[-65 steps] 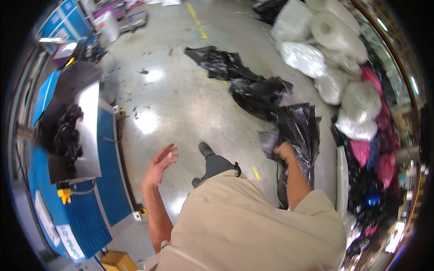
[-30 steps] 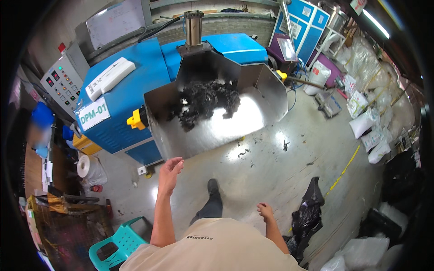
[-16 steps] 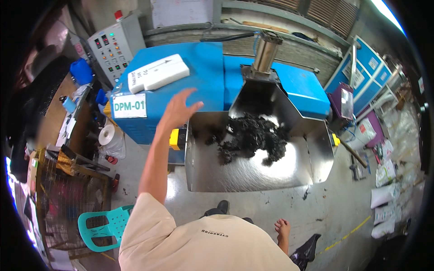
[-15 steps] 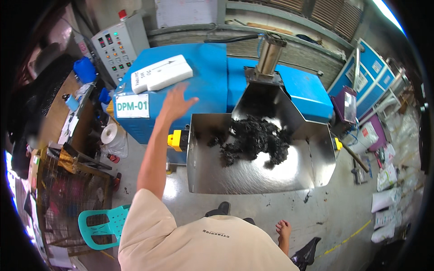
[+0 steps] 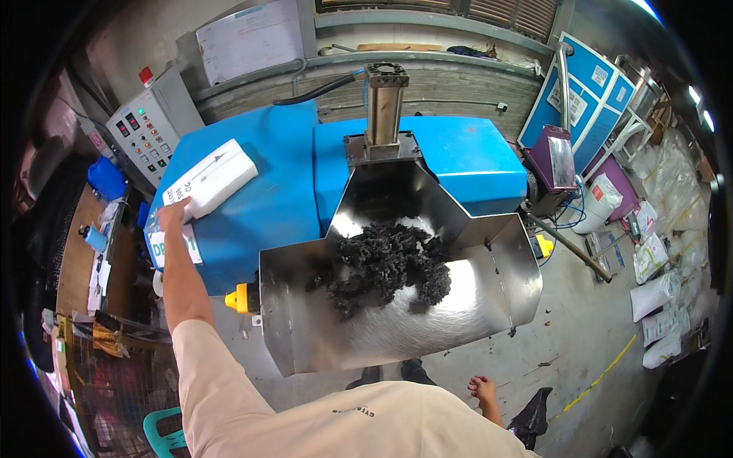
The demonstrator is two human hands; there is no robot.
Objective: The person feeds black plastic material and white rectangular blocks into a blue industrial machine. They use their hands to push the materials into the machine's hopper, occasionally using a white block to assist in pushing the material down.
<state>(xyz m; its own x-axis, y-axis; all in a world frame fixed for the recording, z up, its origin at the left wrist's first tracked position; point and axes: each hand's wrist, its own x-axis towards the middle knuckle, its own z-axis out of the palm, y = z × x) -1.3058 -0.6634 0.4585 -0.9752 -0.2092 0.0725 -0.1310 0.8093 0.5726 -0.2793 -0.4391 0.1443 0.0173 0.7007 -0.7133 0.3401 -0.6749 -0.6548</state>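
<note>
A white, foam-like block (image 5: 221, 177) with dark handwriting and an arrow lies on the sloping top of a blue machine (image 5: 267, 175). With my left arm stretched out, my left hand (image 5: 172, 214) grips the block's near-left end, its thumb against the block; the other fingers are partly hidden. Below that hand a white sign (image 5: 183, 248) is fixed to the machine, half covered by my forearm. Low at my right side hangs my right hand (image 5: 482, 388), its fingers curled in with nothing visible in them. Clumped black material (image 5: 393, 263) sits in the metal hopper (image 5: 359, 340) before me.
Yellow-and-black fittings (image 5: 241, 298) flank the hopper, and a metal cylinder (image 5: 384, 107) rises behind it. A control panel (image 5: 145, 130) stands at far left, above a cluttered bench (image 5: 72, 267). A green chair (image 5: 162, 435) is at lower left; white sacks (image 5: 657, 298) lie along the right.
My left hand has gone from above the machine, near the block, to the block's near-left end. The view has turned, bringing the hopper left and lower. My right hand stays low.
</note>
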